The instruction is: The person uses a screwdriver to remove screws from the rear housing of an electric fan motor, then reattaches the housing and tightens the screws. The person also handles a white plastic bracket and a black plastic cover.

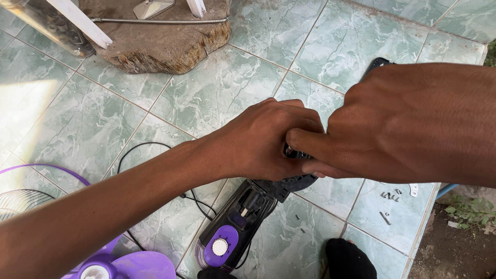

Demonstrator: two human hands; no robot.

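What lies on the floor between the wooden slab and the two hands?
Only bare green floor tiles lie between the wooden slab and the hands, in the head view.

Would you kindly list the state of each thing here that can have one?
Left hand: closed on a black part at the fan body's top.
Right hand: pinching that same part.
Fan body: lying on the tiles, casing open.
Fan blade: detached, on the floor.
Screws: loose on the tile.

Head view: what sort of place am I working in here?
Probably a home porch or patio used for repairs: green tiled floor ending at bare ground, a wood slab, and a dismantled purple-and-black fan body under both hands.
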